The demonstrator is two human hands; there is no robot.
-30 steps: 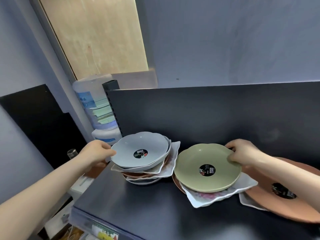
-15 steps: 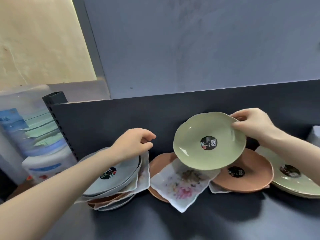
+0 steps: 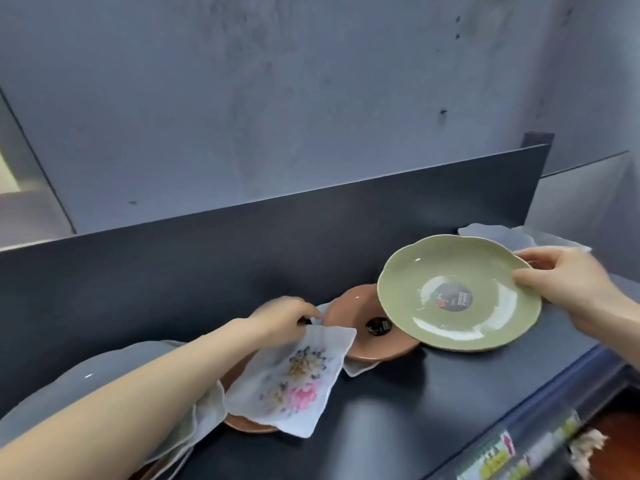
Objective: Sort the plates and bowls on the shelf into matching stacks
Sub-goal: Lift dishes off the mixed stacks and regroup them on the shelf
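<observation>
— Moved since half a second ago: the left hand (image 3: 287, 318) has left the grey-blue plate (image 3: 104, 372) and gone over to the floral square plate (image 3: 294, 379). The green scalloped plate (image 3: 457, 296) has travelled right.

— Start at the left, then. Where is the grey-blue one?

— At eight o'clock in the view, on top of its pile, partly hidden by the forearm.

— And the left hand's grasp?

— Curled fingers pinch the floral square plate at its far corner, about eleven o'clock on the dish. That dish lies on a flat terracotta plate (image 3: 249, 424), whose rim shows at its six o'clock.

— What is next along?

— A terracotta bowl (image 3: 349, 327) with a black sticker (image 3: 379, 326) inside, just at two o'clock of the floral dish. A white rim pokes out beneath the bowl.

— The green one?

— At three o'clock in the view, tilted, its left edge overlapping the bowl's right side. I cannot tell whether it touches anything below. The right hand (image 3: 568, 282) grips its rim at three o'clock, thumb on top.

— Behind it?

— A white plate (image 3: 491, 233) at one o'clock of the green one, against the dark back panel (image 3: 242, 244). All of it sits on the dark shelf (image 3: 415, 393), with blurred price labels (image 3: 491, 455) along its front edge at five o'clock.
</observation>
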